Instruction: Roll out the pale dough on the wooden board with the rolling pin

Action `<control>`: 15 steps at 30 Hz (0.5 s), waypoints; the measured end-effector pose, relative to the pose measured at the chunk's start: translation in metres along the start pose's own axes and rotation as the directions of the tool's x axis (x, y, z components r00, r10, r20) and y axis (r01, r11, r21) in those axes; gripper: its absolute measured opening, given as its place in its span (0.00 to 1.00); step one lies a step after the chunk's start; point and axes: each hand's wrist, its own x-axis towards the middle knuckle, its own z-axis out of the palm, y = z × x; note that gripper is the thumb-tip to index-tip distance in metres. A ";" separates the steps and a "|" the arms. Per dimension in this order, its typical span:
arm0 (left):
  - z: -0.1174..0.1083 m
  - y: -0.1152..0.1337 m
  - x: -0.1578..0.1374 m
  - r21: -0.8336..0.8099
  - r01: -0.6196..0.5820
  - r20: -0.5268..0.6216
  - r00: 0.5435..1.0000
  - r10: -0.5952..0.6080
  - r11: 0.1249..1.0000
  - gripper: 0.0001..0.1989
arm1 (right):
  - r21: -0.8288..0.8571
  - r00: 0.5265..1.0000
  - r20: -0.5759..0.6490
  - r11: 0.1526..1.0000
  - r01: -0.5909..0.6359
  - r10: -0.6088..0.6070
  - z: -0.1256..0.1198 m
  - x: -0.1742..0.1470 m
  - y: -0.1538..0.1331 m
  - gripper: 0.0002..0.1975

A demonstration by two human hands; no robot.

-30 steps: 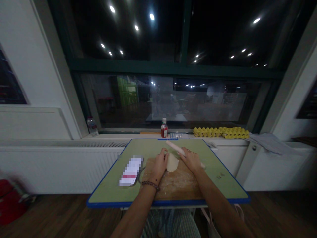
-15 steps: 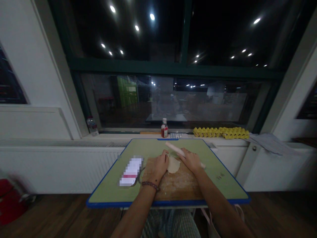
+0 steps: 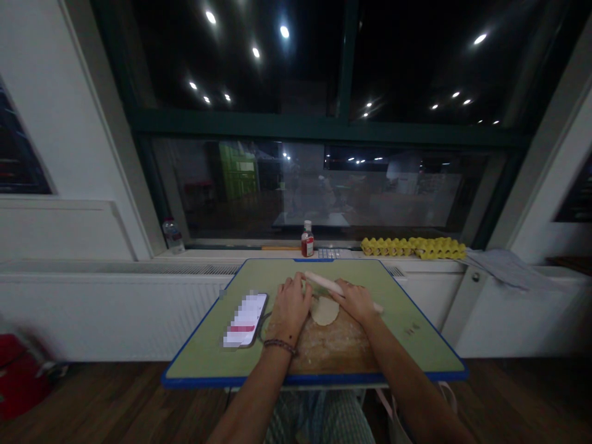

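Note:
A thin, pale, roughly round dough wrapper (image 3: 325, 311) lies flat on a floury wooden board (image 3: 335, 354). My right hand (image 3: 355, 301) is closed around the right part of a light rolling pin (image 3: 321, 282), which slants across just beyond the dough. My left hand (image 3: 290, 303), with a beaded bracelet at the wrist, is over the board's left side. Its fingers are parted, with the tips close to the pin's left end and the thumb near the dough's left edge. Whether those fingertips touch the pin I cannot tell.
Board and hands are on a green folding table (image 3: 198, 364) with a blue rim. A phone (image 3: 245, 320) lies at the left. Along the windowsill stand a small red-filled bottle (image 3: 307, 239), a clear bottle (image 3: 172, 237) and yellow egg trays (image 3: 411, 247).
My left hand has let go of the dough's edge and shifted forward, its fingers spreading. The dough now lies flatter and rounder. The rolling pin's left end has swung slightly left and nearer to me.

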 end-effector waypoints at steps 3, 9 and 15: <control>-0.003 0.004 -0.001 -0.005 -0.044 -0.111 0.993 0.043 0.999 0.07 | -0.024 0.994 0.005 0.993 0.112 -0.112 -0.002 0.000 -0.005 0.16; -0.002 0.004 0.001 0.048 -0.059 -0.088 0.994 0.063 0.997 0.08 | -0.028 0.939 0.095 0.942 0.334 -0.330 -0.010 -0.003 -0.019 0.14; 0.008 -0.002 0.002 0.081 -0.068 0.014 0.998 0.067 0.994 0.07 | 0.001 0.926 0.121 0.932 0.361 -0.359 -0.011 -0.004 -0.019 0.18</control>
